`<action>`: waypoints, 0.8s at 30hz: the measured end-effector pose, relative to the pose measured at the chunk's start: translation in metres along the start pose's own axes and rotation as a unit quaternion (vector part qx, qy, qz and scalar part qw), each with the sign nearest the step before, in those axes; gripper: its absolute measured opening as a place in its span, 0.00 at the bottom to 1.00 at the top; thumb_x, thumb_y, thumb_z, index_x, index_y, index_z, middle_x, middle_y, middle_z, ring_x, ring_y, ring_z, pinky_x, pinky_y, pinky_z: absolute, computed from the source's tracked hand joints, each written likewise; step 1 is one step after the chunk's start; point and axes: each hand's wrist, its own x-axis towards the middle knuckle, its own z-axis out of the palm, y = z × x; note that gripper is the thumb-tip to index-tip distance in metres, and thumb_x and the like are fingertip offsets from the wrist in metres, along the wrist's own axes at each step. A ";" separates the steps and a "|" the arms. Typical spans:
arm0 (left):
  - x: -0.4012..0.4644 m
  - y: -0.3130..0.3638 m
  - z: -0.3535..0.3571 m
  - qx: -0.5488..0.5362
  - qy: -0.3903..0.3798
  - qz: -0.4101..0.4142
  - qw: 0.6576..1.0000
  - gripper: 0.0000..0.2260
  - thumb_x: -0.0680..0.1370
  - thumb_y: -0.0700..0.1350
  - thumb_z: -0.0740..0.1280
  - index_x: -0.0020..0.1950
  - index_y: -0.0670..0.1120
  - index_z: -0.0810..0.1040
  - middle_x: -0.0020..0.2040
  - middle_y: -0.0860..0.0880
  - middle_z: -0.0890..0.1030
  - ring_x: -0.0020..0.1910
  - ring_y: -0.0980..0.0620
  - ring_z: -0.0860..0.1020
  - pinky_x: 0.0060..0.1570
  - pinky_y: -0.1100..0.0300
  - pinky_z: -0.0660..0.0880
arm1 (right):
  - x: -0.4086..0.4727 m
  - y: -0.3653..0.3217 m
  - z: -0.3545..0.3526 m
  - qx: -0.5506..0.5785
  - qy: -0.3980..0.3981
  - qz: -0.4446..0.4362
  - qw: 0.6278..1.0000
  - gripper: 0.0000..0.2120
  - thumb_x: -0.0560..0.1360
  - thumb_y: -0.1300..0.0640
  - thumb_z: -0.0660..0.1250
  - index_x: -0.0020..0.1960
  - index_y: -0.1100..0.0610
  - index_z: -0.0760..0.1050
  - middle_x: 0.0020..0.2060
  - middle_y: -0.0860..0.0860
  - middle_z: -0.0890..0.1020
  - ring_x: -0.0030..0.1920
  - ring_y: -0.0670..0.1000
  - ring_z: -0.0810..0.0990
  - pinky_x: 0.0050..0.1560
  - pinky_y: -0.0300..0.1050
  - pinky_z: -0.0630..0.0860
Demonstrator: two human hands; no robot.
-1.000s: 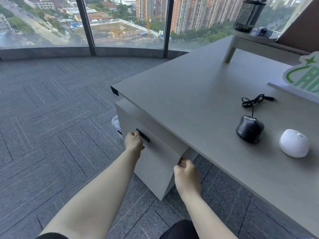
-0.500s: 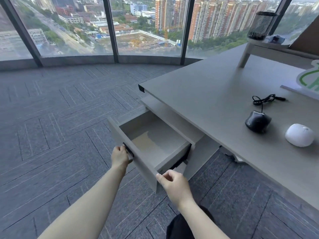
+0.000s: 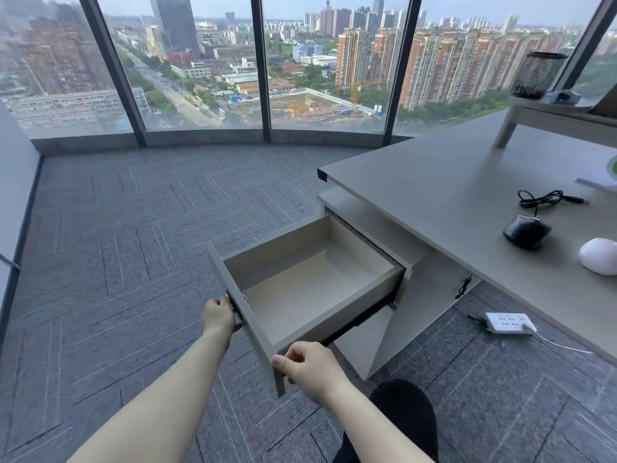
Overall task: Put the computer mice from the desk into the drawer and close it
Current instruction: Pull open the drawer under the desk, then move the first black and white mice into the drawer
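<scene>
The grey drawer (image 3: pixel 374 289) under the desk (image 3: pixel 444 195) stands pulled far out, and its inside is bare. My left hand (image 3: pixel 218 317) is shut on the dark handle on the drawer front. My right hand (image 3: pixel 309 367) grips the lower right corner of the drawer front. On the desk at the right lie a black wired mouse (image 3: pixel 527 231), its cable coiled behind it, and a white mouse (image 3: pixel 599 260) cut by the frame edge. Both hands are well left of the mice.
A white power strip (image 3: pixel 509 323) with a cable lies on the carpet under the desk. At the back right a small riser (image 3: pixel 551 123) carries a black mesh pen holder (image 3: pixel 536 75). Floor-to-ceiling windows run along the back. A white panel stands at far left.
The drawer went from shut to fully pulled out towards me, with both hands travelling back with its front. The view also pulled back and rose.
</scene>
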 end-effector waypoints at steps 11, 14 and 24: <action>-0.111 0.093 0.081 0.132 -0.013 0.351 0.927 0.12 0.78 0.43 0.59 0.59 0.44 0.75 0.57 0.45 0.77 0.58 0.47 0.75 0.61 0.51 0.72 | -0.045 -0.018 -0.164 0.052 0.343 -0.090 0.934 0.06 0.78 0.55 0.64 0.50 0.51 0.79 0.38 0.46 0.83 0.40 0.47 0.81 0.43 0.42 0.76; -0.162 0.115 0.154 0.157 -0.137 0.420 0.884 0.10 0.77 0.42 0.61 0.57 0.46 0.76 0.54 0.50 0.76 0.55 0.51 0.76 0.57 0.58 0.71 | -0.061 0.000 -0.245 0.026 0.461 -0.060 0.885 0.08 0.76 0.59 0.63 0.54 0.53 0.78 0.42 0.47 0.81 0.41 0.48 0.78 0.46 0.44 0.72; -0.270 0.127 0.357 0.319 -0.359 0.406 0.778 0.26 0.75 0.50 0.63 0.72 0.50 0.65 0.71 0.45 0.69 0.69 0.44 0.69 0.65 0.54 0.67 | -0.062 0.085 -0.388 -0.168 0.479 0.184 0.842 0.28 0.75 0.53 0.61 0.75 0.46 0.61 0.77 0.57 0.55 0.70 0.66 0.62 0.69 0.54 0.63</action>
